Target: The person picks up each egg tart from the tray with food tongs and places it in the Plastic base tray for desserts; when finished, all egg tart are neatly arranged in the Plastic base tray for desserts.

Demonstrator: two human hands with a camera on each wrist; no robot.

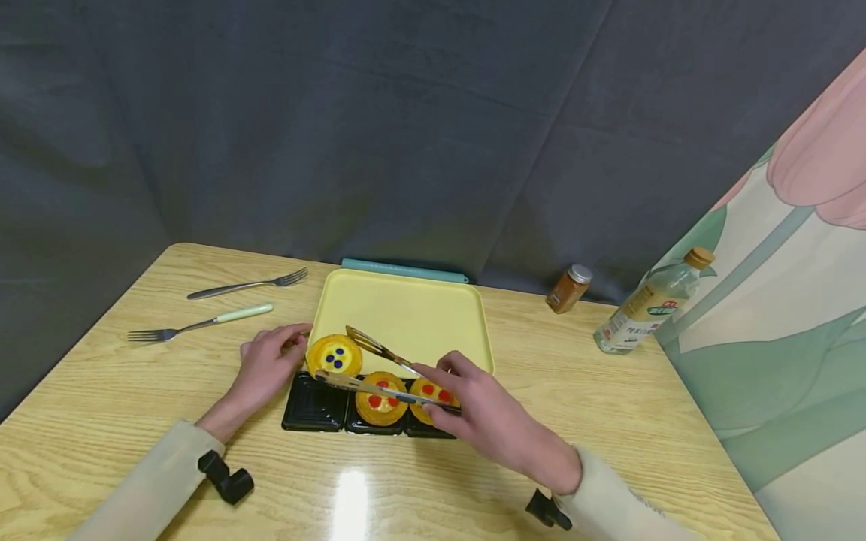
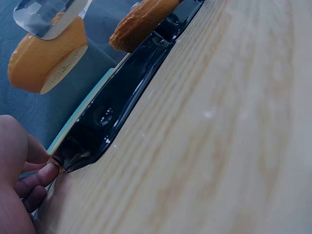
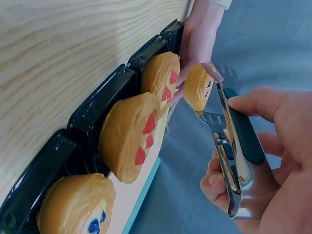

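Observation:
My right hand (image 1: 490, 413) holds metal tongs (image 3: 239, 131) with dark green grips. Between the tong ends is a tart with blue berries (image 1: 343, 352), raised above the trays; a tong end shows against it in the left wrist view. Below lies a black compartment tray (image 1: 314, 409), its leftmost compartment bare. Two tarts with red pieces (image 1: 380, 400) sit in it, and another blue-berry tart (image 3: 78, 204) shows in the right wrist view. My left hand (image 1: 267, 368) pinches the black tray's left corner, close to the yellow tray (image 1: 406, 308).
Two forks (image 1: 250, 285) lie at the back left, one with a pale green handle (image 1: 245, 313). A teal bar (image 1: 406, 270) runs behind the yellow tray. A small brown jar (image 1: 568, 289) and a clear bottle (image 1: 646, 308) stand at the right, near the dark curtain (image 1: 338, 135).

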